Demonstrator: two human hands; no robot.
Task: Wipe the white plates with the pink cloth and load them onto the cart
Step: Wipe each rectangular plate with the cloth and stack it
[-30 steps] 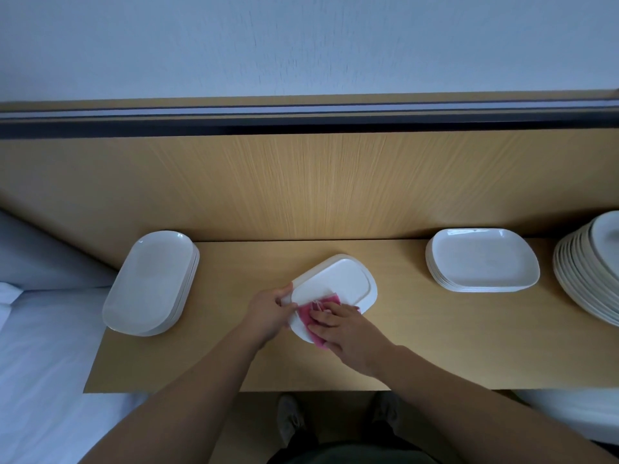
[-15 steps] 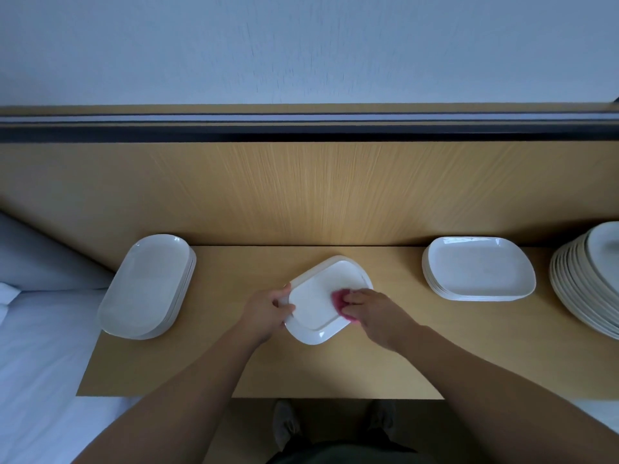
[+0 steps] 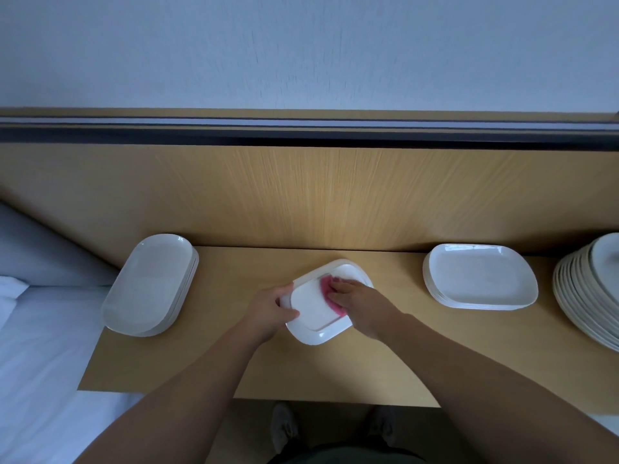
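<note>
Plate (image 3: 313,313), glossy rounded-rectangular, gripped by left hand (image 3: 268,309); right hand (image 3: 360,304) presses pink cloth (image 3: 330,294).

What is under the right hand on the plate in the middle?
A pink cloth lies under the right hand, pressed on the middle plate. Only its edges show; the rest, and the plate surface beneath, is covered. The left hand holds the plate's rim.

White plate (image 3: 313,309) lies tilted, pink cloth (image 3: 326,287) pressed on it.

Left hand (image 3: 268,311) grips white plate (image 3: 313,313); right hand (image 3: 363,304) presses pink cloth (image 3: 330,294).
</note>
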